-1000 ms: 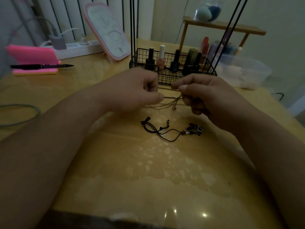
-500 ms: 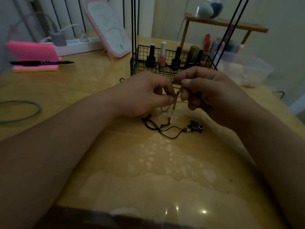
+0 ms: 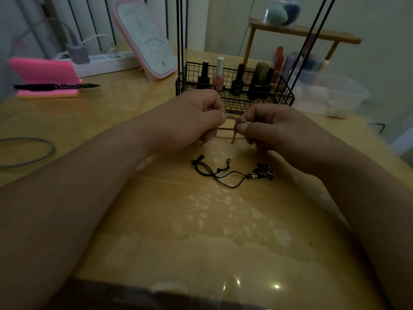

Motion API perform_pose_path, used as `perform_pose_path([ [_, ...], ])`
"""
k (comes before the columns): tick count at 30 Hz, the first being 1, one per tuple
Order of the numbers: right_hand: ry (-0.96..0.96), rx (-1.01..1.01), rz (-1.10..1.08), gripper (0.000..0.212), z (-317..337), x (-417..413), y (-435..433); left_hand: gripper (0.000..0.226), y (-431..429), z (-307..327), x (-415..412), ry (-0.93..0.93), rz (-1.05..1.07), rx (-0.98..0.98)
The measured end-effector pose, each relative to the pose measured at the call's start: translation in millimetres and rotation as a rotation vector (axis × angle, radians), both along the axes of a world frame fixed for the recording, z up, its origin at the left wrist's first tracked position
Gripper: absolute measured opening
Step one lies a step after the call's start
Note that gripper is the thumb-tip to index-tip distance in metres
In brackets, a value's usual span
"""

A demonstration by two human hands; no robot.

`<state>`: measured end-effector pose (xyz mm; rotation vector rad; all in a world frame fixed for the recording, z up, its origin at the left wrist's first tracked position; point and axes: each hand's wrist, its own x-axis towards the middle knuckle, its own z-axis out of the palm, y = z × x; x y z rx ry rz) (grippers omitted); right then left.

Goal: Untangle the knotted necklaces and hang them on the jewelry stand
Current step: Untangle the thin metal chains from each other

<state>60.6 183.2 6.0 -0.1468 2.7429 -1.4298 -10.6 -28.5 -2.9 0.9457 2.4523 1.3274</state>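
Observation:
A thin gold chain necklace (image 3: 233,126) is stretched between my two hands just above the wooden table (image 3: 201,231). My left hand (image 3: 192,118) pinches one end of it and my right hand (image 3: 266,126) pinches the other, with a small knotted bit hanging between them. A black cord necklace (image 3: 220,173) with dark beads (image 3: 264,172) lies loose on the table below my hands. The jewelry stand's thin black rods (image 3: 180,41) rise from a black wire basket (image 3: 283,97) right behind my hands.
Several nail polish bottles (image 3: 220,73) stand in the basket. A pink-framed mirror (image 3: 145,39) leans at the back, with a power strip (image 3: 105,62) and a pink notepad (image 3: 44,74) bearing a pen at left. A clear plastic box (image 3: 330,92) and wooden shelf (image 3: 306,33) sit right.
My hands have drawn apart again after coming together, pulling the gold chain taut between them. The black cord necklace has stayed where it lay.

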Motion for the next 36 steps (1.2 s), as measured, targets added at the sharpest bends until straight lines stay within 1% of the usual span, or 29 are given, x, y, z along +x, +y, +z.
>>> perform_pose_path([
  [3,0.014,0.011,-0.001,0.011,1.1,1.6,-0.7,0.004,0.2,-3.8,-2.3,0.079,0.02,-0.033],
  [8,0.05,-0.002,-0.028,0.014,0.3,1.3,-1.4,0.017,-2.1,-1.5,-2.1,0.141,-0.045,-0.005],
  [11,0.079,-0.005,-0.021,0.014,-0.8,0.9,-1.0,0.015,-1.9,-3.5,-2.1,0.198,-0.078,-0.051],
  [14,0.078,0.002,-0.013,0.014,-2.0,0.6,-0.2,0.014,-0.3,-7.5,-3.0,0.206,-0.078,-0.063],
  [22,0.089,0.138,-0.016,0.021,-4.4,0.1,-2.2,0.015,2.2,-13.9,-3.9,0.277,-0.025,-0.024],
  [26,0.064,0.139,-0.024,0.027,-3.7,0.0,-2.6,0.01,3.7,-14.4,-2.8,0.324,-0.021,-0.05],
  [29,0.061,0.131,-0.021,0.027,-4.1,-0.5,-2.2,0.008,4.5,-14.3,-3.3,0.325,-0.029,-0.051],
  [36,0.068,0.15,-0.008,0.025,-3.9,-0.8,-1.3,0.006,3.5,-10.8,-2.1,0.2,-0.086,-0.029],
])
